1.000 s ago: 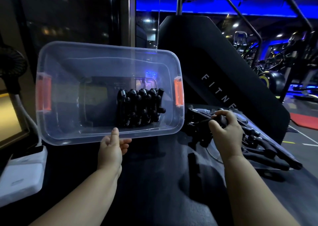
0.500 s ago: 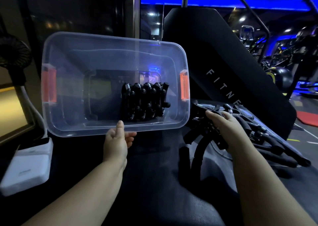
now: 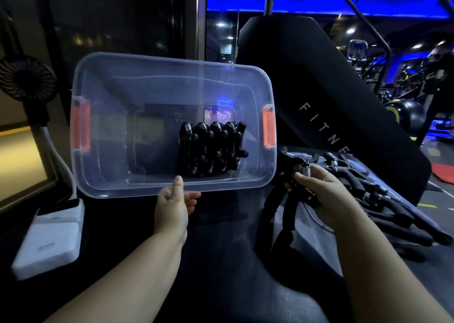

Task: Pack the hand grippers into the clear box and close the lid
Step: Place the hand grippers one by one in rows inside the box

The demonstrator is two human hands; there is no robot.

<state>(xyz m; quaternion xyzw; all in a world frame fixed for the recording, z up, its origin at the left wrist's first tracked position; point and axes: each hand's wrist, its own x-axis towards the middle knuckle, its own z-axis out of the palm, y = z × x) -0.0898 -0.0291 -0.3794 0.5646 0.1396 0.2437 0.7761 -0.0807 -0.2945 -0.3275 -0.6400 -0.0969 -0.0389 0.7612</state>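
The clear box (image 3: 103,175) with orange latches is tipped up so its opening faces me. My left hand (image 3: 173,203) holds its near rim, thumb on the rim and fingers underneath. Several black hand grippers (image 3: 212,148) stand in a row inside, toward the right end. My right hand (image 3: 317,192) grips one black hand gripper (image 3: 291,200) just right of the box, its spring up and its two handles hanging down. More hand grippers (image 3: 383,197) lie in a pile on the clear lid (image 3: 317,220) to the right, which is mostly hidden.
A white power bank (image 3: 49,234) lies at the left with a small black fan (image 3: 24,78) above it. A black padded panel marked FITNE (image 3: 326,131) rises behind the pile. Everything rests on a dark padded surface (image 3: 221,261). Gym machines stand at far right.
My right hand has lifted one hand gripper off the pile and brought it left, toward the box. The box stays tipped in my left hand.
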